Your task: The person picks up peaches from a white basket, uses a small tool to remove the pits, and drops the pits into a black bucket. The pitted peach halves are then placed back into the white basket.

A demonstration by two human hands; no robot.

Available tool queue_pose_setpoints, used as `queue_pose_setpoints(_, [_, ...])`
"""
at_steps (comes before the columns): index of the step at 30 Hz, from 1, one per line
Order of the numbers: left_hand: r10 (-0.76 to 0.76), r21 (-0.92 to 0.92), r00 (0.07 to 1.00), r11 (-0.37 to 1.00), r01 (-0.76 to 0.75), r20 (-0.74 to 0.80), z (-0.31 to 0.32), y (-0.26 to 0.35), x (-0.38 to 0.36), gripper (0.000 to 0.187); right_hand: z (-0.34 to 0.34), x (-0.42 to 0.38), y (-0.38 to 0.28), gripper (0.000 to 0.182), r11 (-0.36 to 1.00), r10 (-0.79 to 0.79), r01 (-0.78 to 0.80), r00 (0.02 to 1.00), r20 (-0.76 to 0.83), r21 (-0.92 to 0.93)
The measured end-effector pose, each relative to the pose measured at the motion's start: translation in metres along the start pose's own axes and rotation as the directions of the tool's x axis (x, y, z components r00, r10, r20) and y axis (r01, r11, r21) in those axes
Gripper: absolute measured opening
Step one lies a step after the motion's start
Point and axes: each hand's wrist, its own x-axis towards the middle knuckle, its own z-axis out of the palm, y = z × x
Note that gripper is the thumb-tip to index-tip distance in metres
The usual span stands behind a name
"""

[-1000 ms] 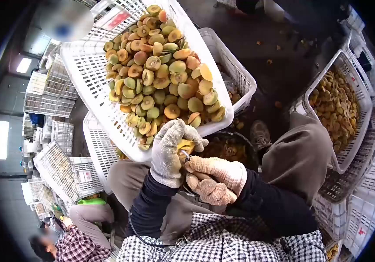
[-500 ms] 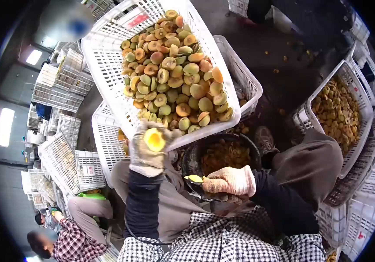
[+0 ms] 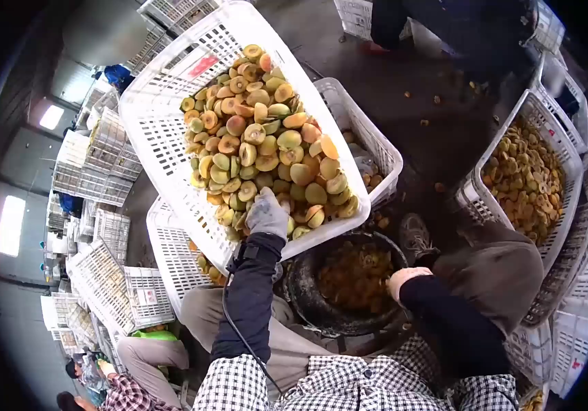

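Observation:
A white plastic crate [image 3: 164, 137] holds a heap of halved apricots [image 3: 266, 137], green to orange, several showing their cut faces. My left hand [image 3: 268, 216], in a grey-white glove, reaches into the near part of this heap and touches the fruit. Its fingertips are hidden among the halves. Below the crate, a black bucket [image 3: 301, 298] contains darker orange-brown fruit pieces [image 3: 356, 277]. At the bucket's right rim is my right hand [image 3: 407, 279] in a pale glove. The fingers there are mostly hidden and blurred, so what they hold cannot be made out.
Another white crate [image 3: 475, 185] full of fruit pieces stands at the right. Beneath the main crate sit further crates [image 3: 393, 154]. Stacked crates [image 3: 95, 157] line the left side, where a seated person [image 3: 147, 366] works. Fruit bits lie on the dark floor [image 3: 438, 144].
My left hand has moved from in front of the crate, where it held a yellow apricot half, into the heap. My right hand, earlier holding a tool with a yellow-green piece, has shifted right.

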Motion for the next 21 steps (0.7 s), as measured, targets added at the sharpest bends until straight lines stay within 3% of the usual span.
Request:
queue_pose_setpoints(2, [0.027, -0.012, 1.0, 1.0, -0.027, 0.013, -0.004, 0.006, 0.003, 0.048, 0.009, -0.002, 0.0, 0.039, 0.977, -0.023, 0.032, 0.999, -0.043, 0.21])
queue_pose_setpoints(3, [0.034, -0.017, 0.999, 0.999, -0.034, 0.029, -0.005, 0.003, -0.002, 0.048, 0.013, -0.001, 0.0, 0.039, 0.978, -0.031, 0.035, 0.999, -0.025, 0.204])
queue_pose_setpoints(5, [0.079, -0.009, 0.993, 0.997, -0.079, 0.086, -0.013, 0.005, -0.005, 0.048, 0.016, 0.007, 0.008, 0.043, 0.963, 0.098, -0.05, 0.98, 0.173, -0.263])
queue_pose_setpoints(6, [0.076, -0.103, 0.996, 0.992, -0.071, 0.048, -0.013, 0.002, -0.008, 0.046, 0.014, 0.001, 0.007, 0.041, 1.0, 0.001, -0.002, 0.999, -0.052, -0.006])
queue_pose_setpoints(7, [0.061, -0.199, 0.998, 0.978, -0.057, 0.011, -0.013, -0.001, -0.011, 0.044, 0.009, -0.003, 0.005, 0.041, 1.0, -0.004, 0.003, 0.999, -0.054, -0.014])
queue_pose_setpoints(9, [-0.023, -0.61, 0.994, 0.788, 0.086, 0.11, -0.004, -0.021, -0.005, 0.038, -0.011, -0.032, -0.007, 0.04, 0.953, 0.02, 0.05, 0.974, -0.227, 0.299])
queue_pose_setpoints(10, [0.014, -0.848, 0.978, 0.501, 0.173, 0.208, -0.022, -0.019, -0.013, 0.034, -0.017, -0.04, -0.015, 0.038, 0.926, 0.034, 0.078, 0.957, -0.288, 0.37])
queue_pose_setpoints(11, [0.083, -0.952, 0.955, 0.147, 0.27, 0.284, -0.041, -0.018, -0.024, 0.031, -0.013, -0.042, -0.02, 0.041, 0.909, -0.009, 0.19, 0.898, -0.439, 0.37])
queue_pose_setpoints(12, [0.105, -0.96, 0.956, -0.016, 0.278, 0.275, -0.064, -0.007, -0.041, 0.03, -0.01, -0.035, -0.025, 0.038, 0.832, -0.057, 0.311, 0.872, -0.486, 0.459])
queue_pose_setpoints(13, [0.262, -0.953, 0.934, -0.116, 0.279, 0.241, -0.07, -0.015, -0.047, 0.034, -0.029, -0.061, -0.04, 0.037, 0.779, -0.011, 0.375, 0.809, -0.587, 0.502])
queue_pose_setpoints(17, [0.375, -0.93, 0.89, -0.153, 0.335, 0.259, -0.082, -0.017, -0.073, 0.029, -0.048, -0.071, -0.075, 0.038, 0.503, -0.135, 0.704, 0.637, -0.759, 0.501])
queue_pose_setpoints(19, [0.425, -0.676, 0.838, -0.508, 0.534, 0.343, -0.083, -0.004, -0.083, 0.033, -0.054, -0.072, -0.086, 0.036, 0.469, -0.159, 0.73, 0.624, -0.765, 0.498])
queue_pose_setpoints(21, [0.459, -0.68, 0.844, -0.526, 0.511, 0.278, -0.085, 0.003, -0.092, 0.04, -0.057, -0.071, -0.093, 0.035, 0.545, -0.133, 0.699, 0.618, -0.775, 0.464])
